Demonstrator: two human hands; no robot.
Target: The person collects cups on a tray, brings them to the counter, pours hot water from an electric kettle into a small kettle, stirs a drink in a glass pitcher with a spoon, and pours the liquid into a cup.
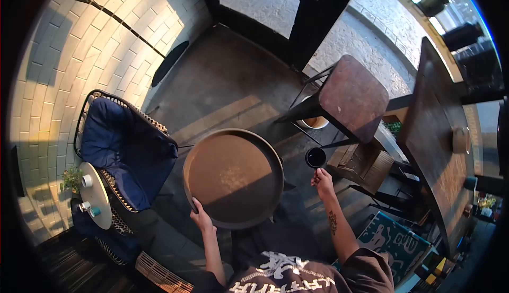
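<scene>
My left hand [202, 216] grips the near left rim of a large round brown serving tray [233, 179], its thumb over the edge. Nothing stands on the tray, and a shadow crosses its lower right half. Off to the tray's right, my right hand [322, 180] is closed on the handle of a small black cup [315, 158]. The cup's dark opening faces up toward me; whether it holds liquid I cannot tell. Between the cup and the tray there is a gap.
A wicker chair with blue cushions [124, 152] stands left, beside a small round table [104, 200] bearing cups and a plant. Right are a square-topped stool [354, 94], a wooden stool [366, 165] and a long wooden table [437, 134]. A white pot [314, 123] sits beneath the square-topped stool.
</scene>
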